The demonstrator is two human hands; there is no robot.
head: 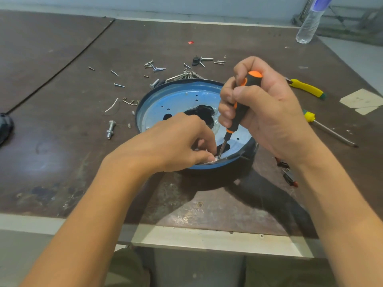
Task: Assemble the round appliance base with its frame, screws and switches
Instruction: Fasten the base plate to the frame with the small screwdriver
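- Base (178, 100) lies at the table's (62, 141) centre. It is stiff sheet metal, probably light and thin-edged, so steady it by the rim.
- Right hand (267, 112) wraps the screwdriver (240, 106), tip at the base's 5 o'clock.
- Left hand (178, 141) fingertips pinch a small part beside the tip; what it is, I cannot tell.

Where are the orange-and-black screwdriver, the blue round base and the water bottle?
orange-and-black screwdriver (241, 112): head view, on the black lower part of its handle.
blue round base (176, 99): head view, on its bare blue inner face.
water bottle (308, 25): head view, on its clear body.
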